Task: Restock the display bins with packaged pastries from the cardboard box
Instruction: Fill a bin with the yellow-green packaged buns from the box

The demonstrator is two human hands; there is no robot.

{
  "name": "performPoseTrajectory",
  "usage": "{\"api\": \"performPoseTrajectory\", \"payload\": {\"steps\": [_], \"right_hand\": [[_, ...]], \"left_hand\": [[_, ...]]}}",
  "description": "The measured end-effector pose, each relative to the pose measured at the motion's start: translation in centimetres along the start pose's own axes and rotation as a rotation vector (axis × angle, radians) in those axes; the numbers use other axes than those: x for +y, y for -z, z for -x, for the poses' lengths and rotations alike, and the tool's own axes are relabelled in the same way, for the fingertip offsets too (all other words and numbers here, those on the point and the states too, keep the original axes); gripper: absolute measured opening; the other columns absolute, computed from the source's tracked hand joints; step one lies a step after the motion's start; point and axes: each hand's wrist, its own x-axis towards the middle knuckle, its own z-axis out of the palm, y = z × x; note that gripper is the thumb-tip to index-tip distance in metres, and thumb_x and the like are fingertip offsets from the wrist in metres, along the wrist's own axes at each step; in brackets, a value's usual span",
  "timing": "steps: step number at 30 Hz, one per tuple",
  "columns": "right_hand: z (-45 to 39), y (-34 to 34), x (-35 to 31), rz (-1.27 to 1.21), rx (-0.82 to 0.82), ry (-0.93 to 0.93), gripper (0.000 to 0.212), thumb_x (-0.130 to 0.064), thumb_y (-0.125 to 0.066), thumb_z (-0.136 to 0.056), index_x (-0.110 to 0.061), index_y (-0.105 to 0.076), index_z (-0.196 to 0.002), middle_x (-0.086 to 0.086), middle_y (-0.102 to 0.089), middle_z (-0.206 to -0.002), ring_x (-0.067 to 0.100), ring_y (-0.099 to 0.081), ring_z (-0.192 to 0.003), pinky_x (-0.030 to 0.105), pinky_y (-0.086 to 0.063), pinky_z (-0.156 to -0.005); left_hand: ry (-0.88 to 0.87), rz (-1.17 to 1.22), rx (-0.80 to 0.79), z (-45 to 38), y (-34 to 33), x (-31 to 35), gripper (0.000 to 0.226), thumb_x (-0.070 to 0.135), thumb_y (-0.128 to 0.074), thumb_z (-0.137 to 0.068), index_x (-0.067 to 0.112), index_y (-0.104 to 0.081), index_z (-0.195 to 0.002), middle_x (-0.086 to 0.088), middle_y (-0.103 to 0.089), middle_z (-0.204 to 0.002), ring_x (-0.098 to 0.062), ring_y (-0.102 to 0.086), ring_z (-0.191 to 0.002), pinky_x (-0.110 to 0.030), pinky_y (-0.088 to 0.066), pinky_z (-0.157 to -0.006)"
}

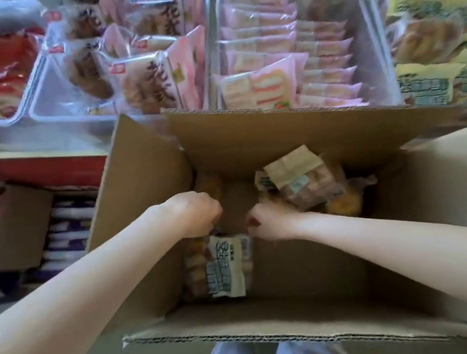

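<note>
head view: both arms reach down into the open cardboard box (296, 134), which stands just in front of the display bins (336, 43). the left hand (195, 214) is curled, knuckles up, over the top edge of a packaged pastry (221, 267) with a pale green-lettered label that stands against the box's left wall — it looks like a grip on that pack, though the fingertips are hidden under the hand. the right hand (268, 222) is curled low in the middle of the box, touching or just beside a second cluster of packs (305, 183) at the far side; blur hides whether it holds one, so i cannot tell.

as a judgement of progress: the box is nearly empty — bare cardboard floor shows across most of it, and only a few packs remain. the bin at far right (427, 80) holds packs with the same yellow-green label and looks well filled, as do the pink-wrapped bins beside it. so most of the restocking seems done; what is left is to lift out these last packs and set them in the matching bin.
</note>
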Motion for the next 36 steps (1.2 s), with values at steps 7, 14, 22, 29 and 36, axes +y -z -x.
{"api": "performPoseTrajectory", "payload": {"steps": [7, 14, 22, 29, 36], "right_hand": [[-2.4, -2.3, -1.1, -0.454, -0.147, -0.346, 0.037, -0.014, -0.062, -0.089, -0.003, -0.046, -0.121, 0.01, -0.055, -0.099, 0.019, -0.058, -0.077, 0.024, -0.052, -0.054], [-2.5, -3.2, -1.9, -0.46, -0.175, -0.288, 0.038, -0.003, -0.062, -0.086, -0.004, -0.052, -0.123, 0.014, -0.06, -0.117, 0.025, -0.063, -0.102, 0.026, -0.055, -0.071], [3.8, 6.4, -2.2, -0.306, -0.089, 0.036, 0.016, -0.007, -0.057, -0.089, -0.006, -0.06, -0.104, 0.002, -0.058, -0.097, 0.012, -0.058, -0.083, 0.011, -0.046, -0.058], [13.9, 18.5, 0.8, -0.269, 0.272, 0.098, 0.019, -0.001, -0.055, -0.09, -0.009, -0.045, -0.076, 0.002, -0.054, -0.079, 0.007, -0.055, -0.071, 0.022, -0.049, -0.063], [21.5, 25.5, 5.8, -0.254, 0.544, -0.021, 0.012, -0.026, -0.069, -0.083, -0.019, -0.062, -0.075, -0.007, -0.064, -0.069, 0.007, -0.055, -0.062, 0.025, -0.043, -0.058]], "left_hand": [[-0.015, 0.143, 0.123, -0.5, -0.9, -1.0, 0.028, 0.017, -0.04, -0.096, 0.019, -0.054, -0.12, -0.005, -0.058, -0.118, -0.023, -0.058, -0.102, -0.032, -0.05, -0.084], [-0.06, 0.27, 0.09, -2.1, -0.4, -0.1, 0.034, 0.019, -0.047, -0.094, 0.022, -0.048, -0.128, -0.005, -0.056, -0.123, -0.022, -0.056, -0.104, -0.033, -0.05, -0.086], [-0.137, 0.567, 0.073, -1.7, 5.1, -0.3, 0.029, 0.021, -0.069, -0.081, 0.019, -0.053, -0.105, 0.007, -0.058, -0.089, -0.016, -0.057, -0.084, -0.029, -0.048, -0.074], [-0.363, 1.125, 0.229, 0.7, 13.7, 1.6, 0.019, 0.014, -0.064, -0.086, 0.015, -0.067, -0.104, 0.004, -0.071, -0.098, -0.01, -0.067, -0.09, -0.025, -0.052, -0.084], [-0.246, 1.027, 0.711, -0.1, 22.4, 7.7, 0.014, 0.027, -0.062, -0.087, 0.017, -0.072, -0.088, -0.006, -0.069, -0.079, -0.009, -0.053, -0.062, -0.02, -0.042, -0.055]]}}
